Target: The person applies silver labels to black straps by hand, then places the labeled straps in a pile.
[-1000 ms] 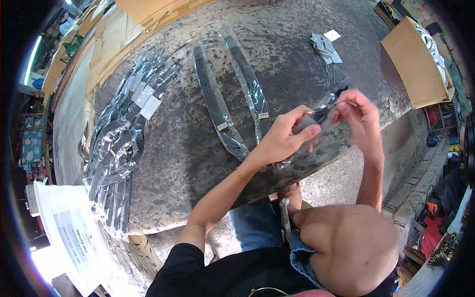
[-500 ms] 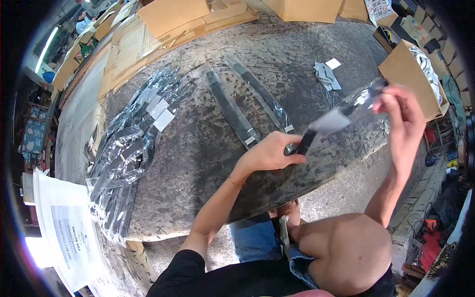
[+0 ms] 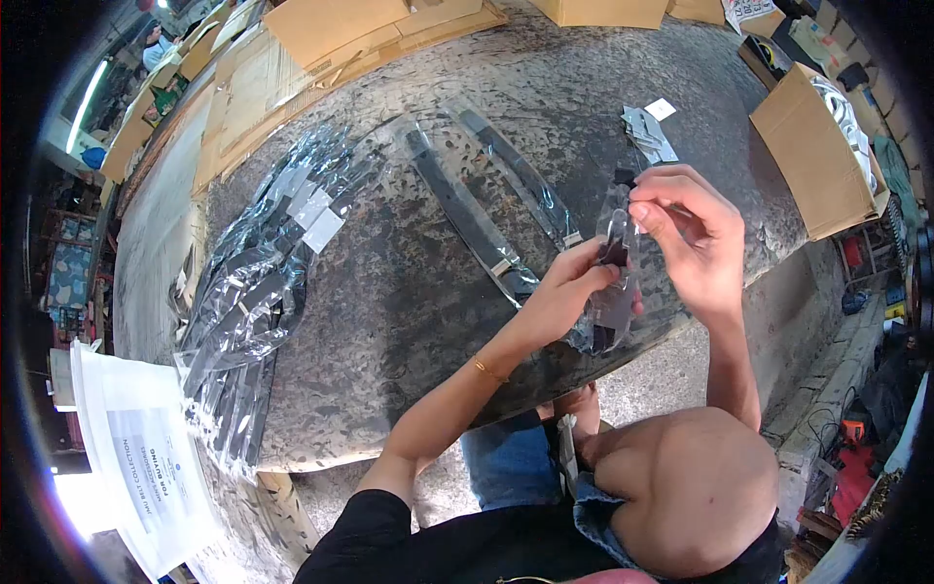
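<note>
A dark belt in a clear plastic sleeve [image 3: 613, 313] is held upright between my hands, over the near edge of the table. My left hand [image 3: 569, 292] is closed round its middle. Higher up, my right hand [image 3: 689, 229] pinches the top of the plastic between thumb and fingers. Two more sleeved belts, a left one [image 3: 457, 200] and a right one [image 3: 520, 180], lie side by side just beyond my left hand. A pile of plastic-wrapped belts [image 3: 258, 282] with pale tags [image 3: 323, 230] spreads over the left of the table.
Several grey cards [image 3: 650, 136] lie beyond my right hand on the stained table [image 3: 360, 380]. An open cardboard box [image 3: 812, 161] stands at the right, more boxes [image 3: 336, 34] line the back. A white bucket [image 3: 136, 467] stands front left. Another person [image 3: 156, 44] is far back left.
My right hand has come left and in towards my left hand. The sleeved belt has swung from slanting out to the right to nearly upright.
</note>
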Available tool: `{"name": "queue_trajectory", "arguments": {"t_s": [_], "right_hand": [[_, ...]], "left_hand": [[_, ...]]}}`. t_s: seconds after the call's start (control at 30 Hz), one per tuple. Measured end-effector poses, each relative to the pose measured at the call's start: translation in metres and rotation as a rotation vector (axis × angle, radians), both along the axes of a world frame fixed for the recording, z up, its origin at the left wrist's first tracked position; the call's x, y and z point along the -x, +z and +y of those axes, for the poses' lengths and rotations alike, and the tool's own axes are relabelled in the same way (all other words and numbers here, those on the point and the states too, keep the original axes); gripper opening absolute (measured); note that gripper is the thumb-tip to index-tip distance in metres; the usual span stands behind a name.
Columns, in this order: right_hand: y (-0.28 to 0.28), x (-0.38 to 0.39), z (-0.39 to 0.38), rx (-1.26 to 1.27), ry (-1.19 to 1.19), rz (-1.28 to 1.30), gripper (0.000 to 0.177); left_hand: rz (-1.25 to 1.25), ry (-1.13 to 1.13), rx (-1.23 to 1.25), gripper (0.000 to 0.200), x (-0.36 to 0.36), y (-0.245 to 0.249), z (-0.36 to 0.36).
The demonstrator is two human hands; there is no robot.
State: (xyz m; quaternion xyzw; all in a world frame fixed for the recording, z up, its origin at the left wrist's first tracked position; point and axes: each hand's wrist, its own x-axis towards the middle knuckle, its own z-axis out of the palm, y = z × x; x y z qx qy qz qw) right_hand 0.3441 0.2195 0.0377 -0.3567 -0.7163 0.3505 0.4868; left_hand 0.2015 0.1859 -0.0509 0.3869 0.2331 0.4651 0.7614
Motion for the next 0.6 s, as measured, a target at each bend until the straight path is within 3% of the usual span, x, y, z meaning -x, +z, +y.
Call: {"name": "queue_trajectory", "arguments": {"t_s": [0.1,0.23,0.3,0.33,0.37,0.43,0.6], "right_hand": [[-0.013,0.001,0.007,-0.012,0.088,-0.011,0.019],[-0.011,0.010,-0.002,0.101,0.013,0.009,0.030],[-0.012,0.010,-0.004,0.222,-0.025,-0.090,0.036],[-0.019,0.009,-0.003,0.237,-0.023,-0.083,0.024],[-0.017,0.005,-0.003,0.239,-0.026,-0.082,0.024],[-0.012,-0.003,0.000,0.472,0.178,-0.165,0.017],[-0.016,-0.002,-0.001,0.445,0.202,-0.074,0.018]], "left_hand": [[-0.171,-0.024,0.130,0.019,-0.001,0.000,0.001],[-0.403,-0.060,0.304,0.018,-0.008,-0.014,0.000],[-0.370,-0.078,0.281,0.017,-0.005,-0.019,0.001],[-0.338,-0.094,0.256,0.017,-0.004,-0.019,0.001],[-0.337,-0.097,0.257,0.017,-0.004,-0.019,0.001],[-0.299,-0.037,0.258,0.016,-0.003,-0.016,0.000],[-0.249,-0.014,0.330,0.014,0.000,-0.011,0.002]]}}
